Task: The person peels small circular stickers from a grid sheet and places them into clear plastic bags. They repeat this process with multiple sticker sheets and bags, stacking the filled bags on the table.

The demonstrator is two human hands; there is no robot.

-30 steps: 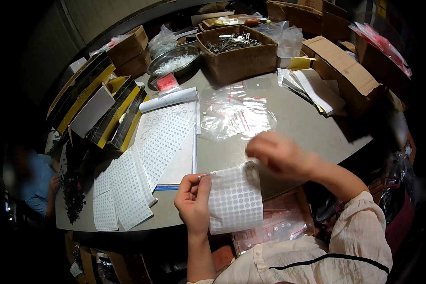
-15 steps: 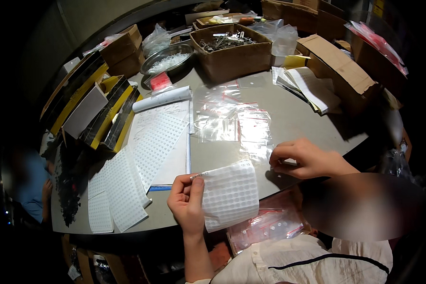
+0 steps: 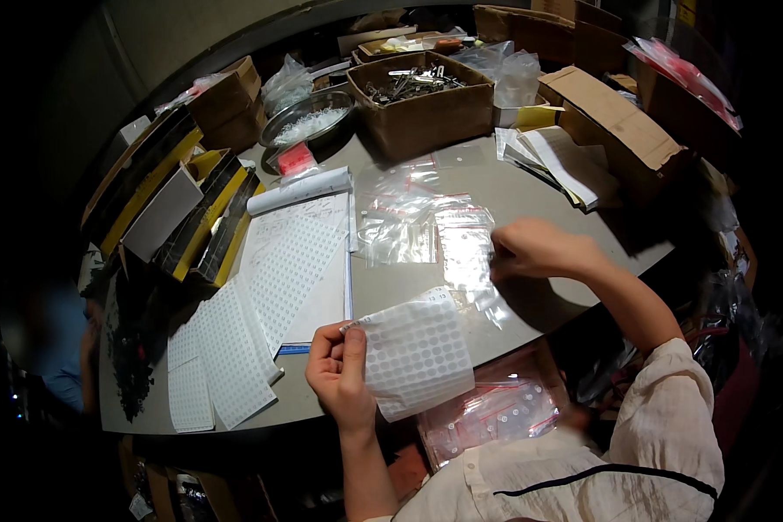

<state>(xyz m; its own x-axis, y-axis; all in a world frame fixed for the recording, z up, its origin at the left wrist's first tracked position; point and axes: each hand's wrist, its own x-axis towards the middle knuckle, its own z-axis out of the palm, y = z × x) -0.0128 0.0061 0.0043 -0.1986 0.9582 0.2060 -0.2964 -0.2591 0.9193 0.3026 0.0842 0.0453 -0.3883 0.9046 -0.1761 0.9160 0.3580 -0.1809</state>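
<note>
Sticker sheet point(image 3: 418, 357) overhangs table point(image 3: 531, 196) edge; open room between bags point(image 3: 464, 248) and papers point(image 3: 574, 165).

A grey tabletop point(image 3: 391, 283) carries a notepad point(image 3: 317, 217), curled back at its far end. Left of the notepad lie a fan of printed label sheets point(image 3: 217, 344), partly overlapping it, black-and-yellow boxes point(image 3: 207, 211) and a heap of small black pieces point(image 3: 133, 361); right of it, clear zip-lock bags point(image 3: 461, 235) and, farther right, loose papers point(image 3: 558, 157); beyond it, a round bowl point(image 3: 333, 135) and an open cardboard box point(image 3: 435, 122)
</note>
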